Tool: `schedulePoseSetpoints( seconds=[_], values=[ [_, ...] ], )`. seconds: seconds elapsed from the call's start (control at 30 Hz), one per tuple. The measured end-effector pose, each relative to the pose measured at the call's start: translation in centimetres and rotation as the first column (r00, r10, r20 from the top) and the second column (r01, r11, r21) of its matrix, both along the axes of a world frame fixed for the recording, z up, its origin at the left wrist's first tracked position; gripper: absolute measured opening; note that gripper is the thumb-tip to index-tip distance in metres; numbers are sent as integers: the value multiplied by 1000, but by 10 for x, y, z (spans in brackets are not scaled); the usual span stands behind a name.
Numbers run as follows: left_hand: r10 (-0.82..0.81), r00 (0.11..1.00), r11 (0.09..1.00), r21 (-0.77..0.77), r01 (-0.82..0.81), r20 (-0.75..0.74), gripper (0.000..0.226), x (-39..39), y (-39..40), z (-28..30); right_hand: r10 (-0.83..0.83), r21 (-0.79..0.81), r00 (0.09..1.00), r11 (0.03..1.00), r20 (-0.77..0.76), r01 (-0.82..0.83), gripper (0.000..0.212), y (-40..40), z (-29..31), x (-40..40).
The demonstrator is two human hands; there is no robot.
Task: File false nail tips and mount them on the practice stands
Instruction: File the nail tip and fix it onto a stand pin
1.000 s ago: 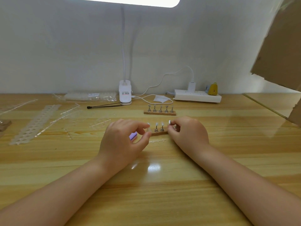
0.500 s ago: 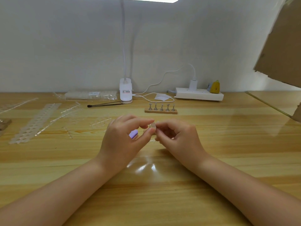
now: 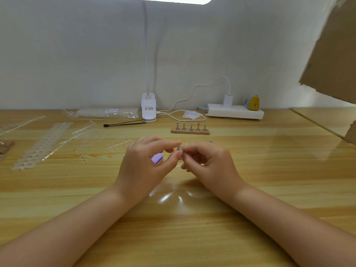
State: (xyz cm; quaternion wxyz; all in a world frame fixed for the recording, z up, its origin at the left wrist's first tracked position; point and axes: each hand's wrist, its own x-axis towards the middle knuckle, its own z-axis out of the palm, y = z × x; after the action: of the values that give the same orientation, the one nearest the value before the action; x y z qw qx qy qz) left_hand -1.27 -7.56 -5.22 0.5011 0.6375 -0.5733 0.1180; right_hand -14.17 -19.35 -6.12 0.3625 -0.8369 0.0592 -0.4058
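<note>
- Since a second ago, both hands have come up off the near stand and drawn together over the middle of the wooden table [image 3: 192,237]; half a second back they were already meeting, and they have hardly shifted since.
- Left hand [image 3: 143,168] pinches a small clear nail tip [image 3: 179,148] between thumb and forefinger, holding it just above the tabletop.
- Tucked under that same hand's curled fingers is a purple file block [image 3: 157,158], only one end showing.
- Right hand [image 3: 209,164] has its fingers curled in, their tips touching the nail tip from the other side; whether it grips the tip or only steadies it, I cannot tell.
- Behind the hands, well apart from them, sits a wooden practice stand [image 3: 190,130] with five small metal holders upright in a row.
- The nearer stand is hidden behind the hands.
- Off to the left lie clear plastic strips [image 3: 43,145] and a sealed bag [image 3: 107,113] of tips, with a thin black tool [image 3: 123,123] lying beside the lamp base [image 3: 148,109].
- At the back wall, a white power strip [image 3: 235,113] holds a charger, its cable looping toward the lamp.
</note>
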Motion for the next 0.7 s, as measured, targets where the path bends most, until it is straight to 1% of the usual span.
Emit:
schedulePoseSetpoints(
  seconds=[0.07,0.13,0.23,0.33,0.43,0.5,0.6,0.7],
  values=[
    [-17,999,1000,-7,17,-32,25,0,0,1,43,90,999,995,-6,-42,12,0,0,0],
    [-14,999,1000,-11,13,-49,24,2,0,1,95,248,995,965,-13,-89,14,0,0,0],
    [-31,999,999,-17,30,-42,22,6,-1,1,189,452,982,877,-8,-165,16,-1,2,1],
    [-53,998,998,-18,54,24,25,5,-1,-1,266,580,964,785,2,-218,23,0,4,2],
    [-58,996,998,-20,60,65,25,6,-2,-2,265,630,964,748,5,-209,22,-1,7,2],
    [-74,993,997,-16,76,90,26,7,-3,-3,248,620,969,762,-12,-187,17,-3,7,2],
    [-91,992,996,6,90,84,27,8,-2,-4,222,585,974,797,-54,-149,14,-4,7,1],
    [-40,996,999,25,38,79,29,7,-3,-5,173,572,983,813,-69,-103,14,-8,9,1]
  ],
)
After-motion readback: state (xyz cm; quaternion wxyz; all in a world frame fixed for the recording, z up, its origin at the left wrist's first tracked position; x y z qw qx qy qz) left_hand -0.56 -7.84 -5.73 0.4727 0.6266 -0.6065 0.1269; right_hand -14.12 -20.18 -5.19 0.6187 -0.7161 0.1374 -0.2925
